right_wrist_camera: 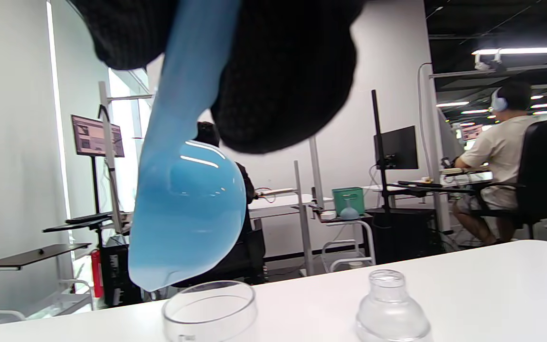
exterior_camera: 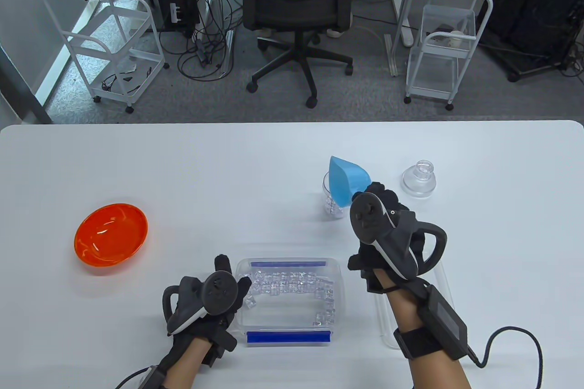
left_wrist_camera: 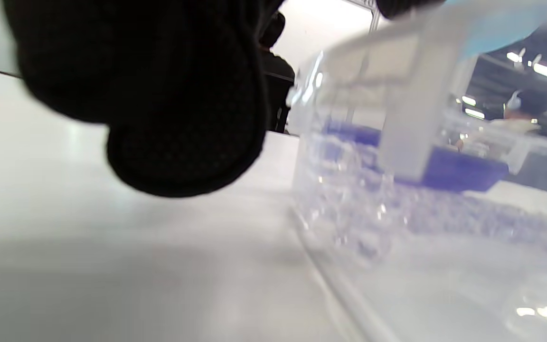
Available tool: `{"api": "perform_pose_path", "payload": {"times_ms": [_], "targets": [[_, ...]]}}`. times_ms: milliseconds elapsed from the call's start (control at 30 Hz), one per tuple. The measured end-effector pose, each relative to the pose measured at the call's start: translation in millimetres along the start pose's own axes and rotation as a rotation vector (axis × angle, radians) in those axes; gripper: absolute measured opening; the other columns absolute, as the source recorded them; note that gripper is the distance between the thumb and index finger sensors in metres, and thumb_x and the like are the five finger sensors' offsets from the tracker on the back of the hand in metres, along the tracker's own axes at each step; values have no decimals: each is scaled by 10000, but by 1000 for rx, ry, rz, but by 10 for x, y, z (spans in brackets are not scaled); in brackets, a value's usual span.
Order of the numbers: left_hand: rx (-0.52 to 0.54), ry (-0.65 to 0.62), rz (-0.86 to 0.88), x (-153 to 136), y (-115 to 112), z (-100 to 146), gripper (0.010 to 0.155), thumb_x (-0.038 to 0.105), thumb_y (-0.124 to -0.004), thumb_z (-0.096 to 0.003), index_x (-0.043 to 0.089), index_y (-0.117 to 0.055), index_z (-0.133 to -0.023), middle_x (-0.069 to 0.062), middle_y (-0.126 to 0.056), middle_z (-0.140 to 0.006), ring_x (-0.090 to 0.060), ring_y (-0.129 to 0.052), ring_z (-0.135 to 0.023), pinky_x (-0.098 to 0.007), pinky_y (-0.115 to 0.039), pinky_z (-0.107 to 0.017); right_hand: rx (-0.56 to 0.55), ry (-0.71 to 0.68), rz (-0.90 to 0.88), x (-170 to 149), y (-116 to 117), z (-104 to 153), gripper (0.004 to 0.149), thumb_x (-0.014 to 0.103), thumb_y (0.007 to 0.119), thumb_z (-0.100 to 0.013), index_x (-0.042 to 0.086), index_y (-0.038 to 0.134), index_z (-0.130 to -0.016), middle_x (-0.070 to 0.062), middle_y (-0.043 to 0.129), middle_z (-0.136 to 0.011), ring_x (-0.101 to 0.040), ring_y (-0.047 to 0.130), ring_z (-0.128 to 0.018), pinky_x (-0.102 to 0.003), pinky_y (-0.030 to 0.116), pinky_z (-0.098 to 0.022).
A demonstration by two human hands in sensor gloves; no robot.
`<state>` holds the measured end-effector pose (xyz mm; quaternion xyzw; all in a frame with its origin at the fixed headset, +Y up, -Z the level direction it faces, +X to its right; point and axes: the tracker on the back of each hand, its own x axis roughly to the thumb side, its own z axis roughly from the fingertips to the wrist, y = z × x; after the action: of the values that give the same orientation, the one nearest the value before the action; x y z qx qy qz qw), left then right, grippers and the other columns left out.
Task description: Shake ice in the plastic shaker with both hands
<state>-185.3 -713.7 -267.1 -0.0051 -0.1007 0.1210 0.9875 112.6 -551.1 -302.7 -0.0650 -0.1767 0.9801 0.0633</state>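
Clear plastic shaker cup (exterior_camera: pixel 332 199) upright, lidless, ice cubes (exterior_camera: pixel 334 209) inside

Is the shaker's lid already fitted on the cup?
No: in the table view the clear lid stands on the table apart from the open shaker cup, under the blue scoop.
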Motion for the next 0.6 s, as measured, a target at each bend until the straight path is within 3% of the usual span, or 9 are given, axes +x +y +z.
{"api": "perform_pose_path", "payload": {"times_ms": [133, 233, 333, 467, 533, 600], "targets": [[149, 5, -19, -13, 181, 68, 789, 482, -489, -605, -142, -279, -1039, -339, -800, -838, -286, -1026, -421, -324, -871, -271, -7, -101, -72, 213, 3, 114, 491, 425, 675, -537, 114, 805, -894, -46, 963, -544, -141, 1000, -237, -180, 828, -67], [236, -15, -28, -20, 279, 122, 777, 492, -499, -600, -123, -328, -1042, -296, -814, -838, -266, -1024, -439, -311, -872, -288, -10, -195, -89, 480, 48, 221, 493, 425, 660, -545, 121, 776, -916, -36, 951, -570, -131, 1003, -266, -173, 839, -89], [375, -60, -79, 16, 395, 194, 669, 507, -518, -588, 2, -515, -1028, -172, -886, -796, -212, -1027, -468, -281, -875, -321, -10, -286, -107, 765, 102, 334, 491, 403, 631, -561, 111, 744, -939, -47, 935, -595, -138, 999, -295, -181, 843, -111], [511, -89, -138, 40, 531, 284, 545, 510, -513, -587, 150, -745, -924, -49, -996, -682, -120, -1061, -424, -230, -905, -306, 44, -372, -147, 1145, 216, 492, 497, 358, 600, -576, 77, 669, -980, -78, 901, -649, -169, 992, -357, -210, 855, -159], [502, -69, 1, -24, 556, 286, 545, 512, -503, -589, 158, -768, -906, -33, -1008, -670, -105, -1067, -417, -218, -910, -301, 64, -433, -168, 1328, 279, 598, 503, 345, 585, -581, 69, 625, -1000, -90, 879, -680, -182, 984, -395, -224, 858, -191], [466, -19, 275, -172, 547, 263, 573, 514, -482, -590, 133, -756, -918, -56, -1000, -691, -128, -1066, -438, -232, -907, -310, 57, -508, -152, 1494, 327, 724, 509, 334, 568, -588, 65, 578, -1019, -97, 849, -716, -194, 973, -438, -239, 861, -227]]}}
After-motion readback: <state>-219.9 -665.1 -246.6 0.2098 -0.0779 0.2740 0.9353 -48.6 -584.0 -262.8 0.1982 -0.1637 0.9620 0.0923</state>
